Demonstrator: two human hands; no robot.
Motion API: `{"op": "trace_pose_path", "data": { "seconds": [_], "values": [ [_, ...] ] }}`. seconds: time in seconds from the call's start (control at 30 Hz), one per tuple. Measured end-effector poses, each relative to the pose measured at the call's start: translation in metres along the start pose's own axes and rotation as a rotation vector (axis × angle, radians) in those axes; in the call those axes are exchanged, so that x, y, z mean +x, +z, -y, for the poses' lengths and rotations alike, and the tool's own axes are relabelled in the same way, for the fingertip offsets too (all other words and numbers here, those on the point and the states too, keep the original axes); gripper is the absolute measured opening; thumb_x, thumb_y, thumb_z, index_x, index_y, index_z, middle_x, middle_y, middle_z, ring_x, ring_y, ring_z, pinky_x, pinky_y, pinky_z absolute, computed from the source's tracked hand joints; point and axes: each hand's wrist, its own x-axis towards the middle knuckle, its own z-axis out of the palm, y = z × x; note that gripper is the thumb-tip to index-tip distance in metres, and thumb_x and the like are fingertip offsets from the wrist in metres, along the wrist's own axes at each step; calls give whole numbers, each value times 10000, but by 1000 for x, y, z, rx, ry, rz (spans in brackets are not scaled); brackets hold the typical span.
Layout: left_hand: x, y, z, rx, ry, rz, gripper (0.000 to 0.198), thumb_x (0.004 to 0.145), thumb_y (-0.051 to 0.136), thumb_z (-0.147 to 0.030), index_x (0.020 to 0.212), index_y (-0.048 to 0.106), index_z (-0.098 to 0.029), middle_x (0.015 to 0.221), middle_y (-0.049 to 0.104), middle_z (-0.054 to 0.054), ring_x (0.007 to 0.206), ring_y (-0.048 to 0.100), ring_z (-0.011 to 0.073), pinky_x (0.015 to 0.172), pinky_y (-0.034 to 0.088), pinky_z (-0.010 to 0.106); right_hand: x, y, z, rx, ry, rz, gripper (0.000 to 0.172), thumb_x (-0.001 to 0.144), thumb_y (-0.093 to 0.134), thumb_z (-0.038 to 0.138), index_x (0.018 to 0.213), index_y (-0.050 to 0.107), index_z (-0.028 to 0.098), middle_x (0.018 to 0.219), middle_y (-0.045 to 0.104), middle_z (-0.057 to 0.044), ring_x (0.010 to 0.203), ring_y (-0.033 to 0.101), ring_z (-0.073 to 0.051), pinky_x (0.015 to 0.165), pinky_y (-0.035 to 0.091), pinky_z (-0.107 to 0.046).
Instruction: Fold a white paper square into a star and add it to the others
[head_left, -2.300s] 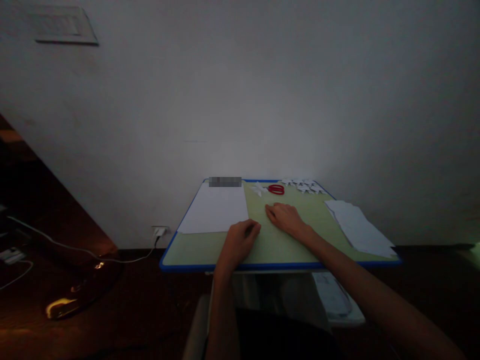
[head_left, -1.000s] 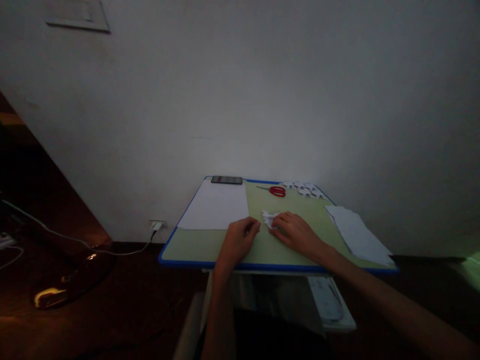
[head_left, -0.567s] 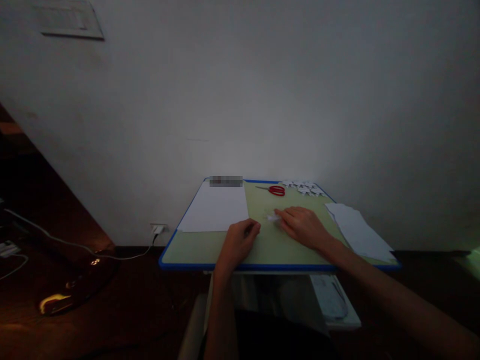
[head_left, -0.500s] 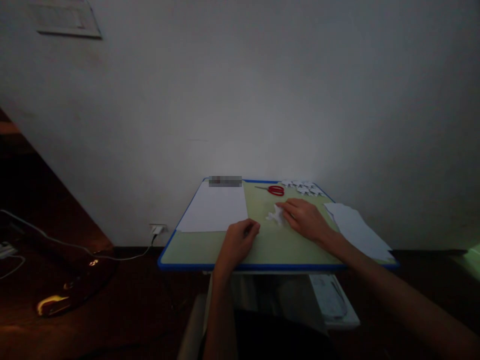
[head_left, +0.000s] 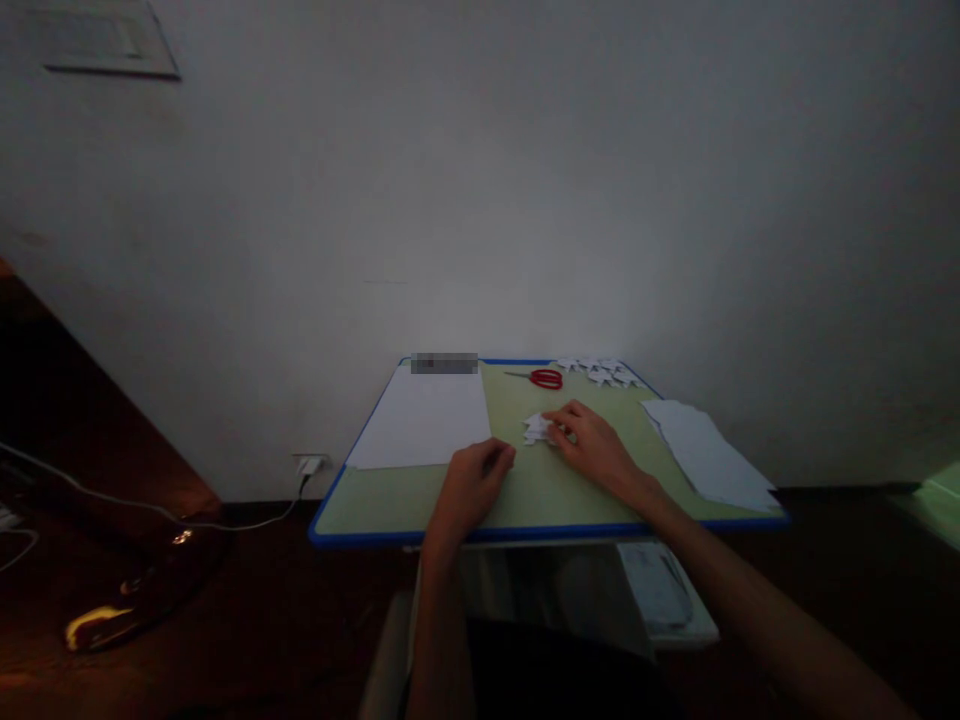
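A small white paper cutout [head_left: 534,429] with jagged edges lies on the table in front of me, partly covered by fingers. At its right side my right hand [head_left: 596,446] pinches it with thumb and fingertips. My left hand [head_left: 474,482] rests curled on the table near the corner of a large white paper sheet [head_left: 420,420], with nothing visible in its fingers. Red-handled scissors [head_left: 546,379] lie beyond the cutout, blades pointing left. Several similar white cutouts [head_left: 604,376] are grouped at the back right.
The pale green table [head_left: 390,505] has a blue rim and stands against a grey wall. A stack of white paper pieces [head_left: 709,455] lies along its right side. A plug with a cable [head_left: 309,465] sits in a wall socket at left.
The cutout now lies flatter on the table, where before it was tilted up in my right fingers. My right hand has shifted slightly left and down; my left hand stays put.
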Motion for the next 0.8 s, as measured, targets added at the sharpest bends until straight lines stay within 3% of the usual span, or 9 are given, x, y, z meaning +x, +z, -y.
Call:
{"op": "trace_pose_path", "data": {
  "seconds": [0.07,0.27,0.8],
  "values": [
    [0,1,0,0,0,3,317,981,536,-393,899,759,-183,879,803,80,822,722,239,780,495,332,-15,3,14,-26,13,13,329,1064,516,281,1285,742,189,1061,718,-106,914,709,-228,855,557,-341],
    [0,1,-1,10,2,7,321,989,529,-396,894,755,-187,866,797,73,815,716,234,775,493,329,-28,14,32,-93,26,17,382,1037,561,249,1390,664,145,1158,710,-157,1069,682,-289,960,547,-394],
    [1,0,-4,35,9,12,307,993,544,-368,903,770,-181,893,806,84,814,711,234,776,500,333,-31,8,33,-154,-52,71,271,1073,513,246,1101,771,165,997,691,-127,928,653,-249,840,515,-361]
  ]
}}
